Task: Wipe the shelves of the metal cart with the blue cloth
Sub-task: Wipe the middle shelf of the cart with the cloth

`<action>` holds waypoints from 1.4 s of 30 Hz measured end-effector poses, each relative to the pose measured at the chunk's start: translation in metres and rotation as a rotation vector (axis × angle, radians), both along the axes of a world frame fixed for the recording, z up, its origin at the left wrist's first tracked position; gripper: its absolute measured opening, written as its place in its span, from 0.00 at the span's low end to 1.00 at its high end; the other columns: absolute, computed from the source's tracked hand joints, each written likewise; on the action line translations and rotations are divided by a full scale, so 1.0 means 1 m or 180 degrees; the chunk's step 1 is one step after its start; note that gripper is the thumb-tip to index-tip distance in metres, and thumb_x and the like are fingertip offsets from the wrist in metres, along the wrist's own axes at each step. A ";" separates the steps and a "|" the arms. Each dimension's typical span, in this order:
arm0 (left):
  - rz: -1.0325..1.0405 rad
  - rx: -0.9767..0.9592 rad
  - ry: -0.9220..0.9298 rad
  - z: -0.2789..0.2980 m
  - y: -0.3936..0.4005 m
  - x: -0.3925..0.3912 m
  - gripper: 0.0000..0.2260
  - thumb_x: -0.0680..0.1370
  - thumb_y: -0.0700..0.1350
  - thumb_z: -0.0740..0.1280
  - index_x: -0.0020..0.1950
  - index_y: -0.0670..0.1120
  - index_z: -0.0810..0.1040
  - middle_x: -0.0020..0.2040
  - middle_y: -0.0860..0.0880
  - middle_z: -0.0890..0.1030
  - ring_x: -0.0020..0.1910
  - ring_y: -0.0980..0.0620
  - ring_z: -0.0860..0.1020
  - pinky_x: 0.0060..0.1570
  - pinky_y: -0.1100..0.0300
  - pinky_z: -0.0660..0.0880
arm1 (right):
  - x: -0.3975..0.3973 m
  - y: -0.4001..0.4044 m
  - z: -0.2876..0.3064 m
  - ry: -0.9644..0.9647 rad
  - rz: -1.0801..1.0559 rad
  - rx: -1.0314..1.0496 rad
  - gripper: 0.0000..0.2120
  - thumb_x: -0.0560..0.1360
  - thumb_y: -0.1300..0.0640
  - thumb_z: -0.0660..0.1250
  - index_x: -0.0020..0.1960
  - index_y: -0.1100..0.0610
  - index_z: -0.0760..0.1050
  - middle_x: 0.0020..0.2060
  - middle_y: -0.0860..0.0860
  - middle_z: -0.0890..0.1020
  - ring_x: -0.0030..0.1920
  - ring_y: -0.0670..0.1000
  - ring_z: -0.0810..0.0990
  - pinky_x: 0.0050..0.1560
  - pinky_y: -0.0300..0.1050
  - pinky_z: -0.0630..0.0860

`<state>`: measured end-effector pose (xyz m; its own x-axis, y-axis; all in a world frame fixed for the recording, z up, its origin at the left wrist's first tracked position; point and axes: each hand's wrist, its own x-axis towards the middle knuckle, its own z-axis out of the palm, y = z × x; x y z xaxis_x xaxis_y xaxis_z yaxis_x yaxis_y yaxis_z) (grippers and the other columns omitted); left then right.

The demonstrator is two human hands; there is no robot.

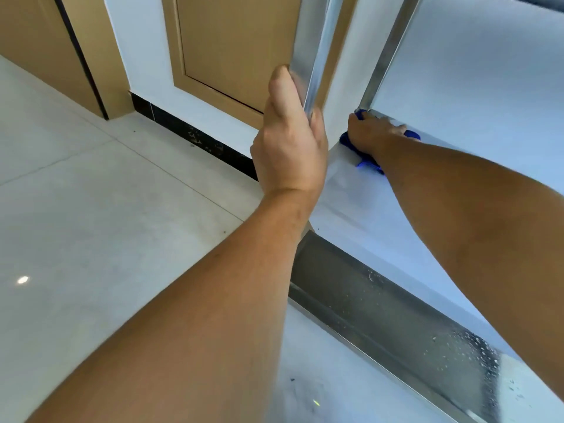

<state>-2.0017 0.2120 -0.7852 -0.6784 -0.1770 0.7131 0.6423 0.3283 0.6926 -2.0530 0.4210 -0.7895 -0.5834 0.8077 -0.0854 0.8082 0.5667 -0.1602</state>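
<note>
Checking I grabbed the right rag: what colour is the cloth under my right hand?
Blue: the crumpled blue cloth, seen in the head view.

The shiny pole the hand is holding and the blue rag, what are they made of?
The shiny upright cart post gripped by the left hand looks like bare polished metal, perhaps stainless steel: it is silvery and throws bright streaky reflections. The crumpled blue cloth under the right hand looks like soft fabric, maybe microfibre: it bunches and folds, with a dull, unshiny surface.

Bright, even light, a glare spot on the floor (pixel 23 279) (perhaps a lamp), wide-angle bending at edges.
</note>
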 end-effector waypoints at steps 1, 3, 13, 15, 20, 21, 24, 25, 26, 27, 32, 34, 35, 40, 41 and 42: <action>0.0008 0.0001 0.0015 -0.001 0.000 0.000 0.22 0.76 0.40 0.69 0.67 0.36 0.69 0.54 0.44 0.82 0.46 0.42 0.82 0.40 0.51 0.81 | -0.007 0.009 0.000 0.0004 0.0010 0.0005 0.30 0.80 0.40 0.42 0.79 0.47 0.59 0.78 0.56 0.64 0.77 0.65 0.58 0.74 0.69 0.50; 0.0020 -0.0020 0.0027 -0.003 -0.001 0.000 0.23 0.75 0.39 0.70 0.67 0.36 0.70 0.54 0.44 0.82 0.45 0.42 0.82 0.38 0.50 0.80 | -0.018 0.023 -0.001 0.0057 0.0043 0.0032 0.30 0.79 0.41 0.42 0.78 0.47 0.61 0.73 0.58 0.69 0.73 0.65 0.63 0.73 0.67 0.54; 0.0189 -0.0118 0.0055 -0.003 0.001 0.000 0.23 0.72 0.39 0.72 0.65 0.36 0.71 0.51 0.44 0.83 0.42 0.43 0.83 0.37 0.54 0.80 | -0.015 0.022 0.001 -0.0009 0.0055 0.0132 0.31 0.78 0.36 0.43 0.79 0.44 0.59 0.75 0.54 0.66 0.74 0.65 0.59 0.72 0.70 0.53; 0.0213 -0.0116 0.0026 -0.003 0.002 0.001 0.24 0.73 0.40 0.72 0.66 0.36 0.71 0.51 0.45 0.83 0.43 0.44 0.84 0.39 0.55 0.80 | -0.006 0.014 0.001 -0.0005 0.0076 0.0152 0.32 0.77 0.35 0.43 0.78 0.43 0.60 0.75 0.53 0.65 0.74 0.65 0.59 0.70 0.71 0.54; 0.0314 -0.0056 0.0063 -0.006 0.002 -0.001 0.22 0.75 0.44 0.66 0.66 0.36 0.70 0.52 0.45 0.83 0.45 0.44 0.83 0.39 0.56 0.78 | 0.005 -0.007 -0.004 -0.0074 0.0259 0.0113 0.30 0.78 0.35 0.43 0.78 0.41 0.58 0.78 0.53 0.60 0.77 0.67 0.53 0.70 0.74 0.51; 0.0309 -0.0054 0.0091 -0.006 0.002 -0.001 0.22 0.76 0.46 0.64 0.66 0.36 0.70 0.52 0.45 0.83 0.46 0.44 0.84 0.40 0.56 0.79 | 0.007 -0.011 -0.006 -0.0078 0.0315 0.0157 0.29 0.79 0.36 0.43 0.78 0.40 0.58 0.78 0.53 0.60 0.76 0.68 0.53 0.70 0.75 0.50; 0.0369 -0.0096 0.0174 -0.002 0.002 -0.002 0.23 0.77 0.47 0.60 0.67 0.33 0.69 0.56 0.42 0.82 0.50 0.42 0.83 0.43 0.53 0.80 | 0.020 -0.028 -0.013 0.0048 0.0502 0.0241 0.28 0.79 0.38 0.42 0.77 0.41 0.59 0.78 0.53 0.60 0.76 0.68 0.53 0.69 0.77 0.49; 0.0386 -0.0138 0.0145 -0.001 0.001 -0.001 0.24 0.77 0.46 0.60 0.68 0.32 0.69 0.57 0.40 0.81 0.53 0.41 0.82 0.46 0.52 0.80 | 0.025 -0.035 -0.015 0.0084 0.0581 0.0255 0.28 0.80 0.39 0.41 0.77 0.42 0.60 0.79 0.53 0.59 0.77 0.68 0.53 0.69 0.77 0.49; 0.0400 -0.0195 0.0085 -0.001 0.000 -0.002 0.24 0.77 0.45 0.60 0.69 0.32 0.67 0.59 0.39 0.79 0.55 0.41 0.81 0.51 0.50 0.79 | 0.032 -0.041 -0.016 0.0105 0.0646 0.0280 0.27 0.81 0.40 0.41 0.77 0.42 0.60 0.79 0.53 0.59 0.77 0.67 0.52 0.69 0.76 0.49; 0.0437 -0.0275 -0.0027 -0.001 0.000 -0.001 0.25 0.77 0.44 0.62 0.71 0.32 0.65 0.61 0.38 0.77 0.58 0.41 0.79 0.56 0.50 0.78 | 0.040 -0.047 -0.017 0.0115 0.0710 0.0296 0.26 0.81 0.40 0.41 0.77 0.42 0.60 0.79 0.53 0.59 0.78 0.67 0.51 0.70 0.76 0.49; 0.0493 -0.1189 0.0506 -0.016 0.013 0.044 0.33 0.77 0.46 0.67 0.77 0.36 0.56 0.75 0.33 0.58 0.74 0.33 0.61 0.72 0.41 0.62 | 0.065 -0.049 -0.009 0.0005 0.1118 0.0221 0.24 0.83 0.41 0.50 0.78 0.39 0.57 0.79 0.50 0.57 0.79 0.64 0.49 0.71 0.75 0.51; -0.0106 -0.1650 0.0897 -0.023 0.015 0.056 0.30 0.76 0.44 0.67 0.76 0.40 0.61 0.76 0.37 0.58 0.76 0.36 0.59 0.73 0.43 0.62 | 0.068 -0.043 -0.007 -0.0029 0.1240 0.0228 0.24 0.81 0.41 0.56 0.76 0.38 0.59 0.78 0.48 0.60 0.78 0.63 0.51 0.71 0.75 0.53; -0.0425 -0.1890 0.0730 -0.024 0.014 0.055 0.29 0.76 0.43 0.67 0.76 0.42 0.65 0.76 0.39 0.60 0.76 0.39 0.60 0.71 0.45 0.65 | 0.068 -0.040 -0.007 0.0001 0.1237 0.0205 0.24 0.81 0.41 0.55 0.76 0.37 0.58 0.77 0.47 0.61 0.78 0.62 0.52 0.71 0.74 0.53; -0.0980 -0.3210 -0.0518 -0.031 0.018 0.033 0.32 0.79 0.60 0.56 0.79 0.46 0.57 0.80 0.44 0.55 0.78 0.43 0.53 0.76 0.45 0.53 | 0.067 -0.024 -0.009 0.0137 0.1272 0.0213 0.25 0.82 0.41 0.43 0.79 0.36 0.53 0.78 0.46 0.62 0.77 0.59 0.57 0.71 0.71 0.54; -0.0997 -0.3406 -0.0651 -0.033 0.022 0.031 0.36 0.78 0.65 0.52 0.80 0.47 0.51 0.81 0.46 0.51 0.79 0.44 0.51 0.76 0.44 0.51 | 0.066 -0.021 -0.009 0.0155 0.1238 0.0224 0.25 0.82 0.40 0.43 0.79 0.37 0.53 0.78 0.46 0.62 0.77 0.59 0.57 0.71 0.72 0.54; -0.1004 -0.3560 -0.0736 -0.035 0.026 0.029 0.38 0.77 0.68 0.49 0.81 0.49 0.48 0.81 0.48 0.48 0.79 0.45 0.49 0.76 0.43 0.50 | 0.064 -0.017 -0.008 0.0157 0.1187 0.0239 0.25 0.82 0.40 0.43 0.79 0.37 0.54 0.78 0.47 0.62 0.77 0.59 0.57 0.71 0.72 0.53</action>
<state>-1.9729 0.2377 -0.8202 -0.7134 0.6653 0.2200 0.7007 0.6748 0.2316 -1.9887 0.4039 -0.7978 -0.8403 0.5421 0.0014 0.5365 0.8321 -0.1407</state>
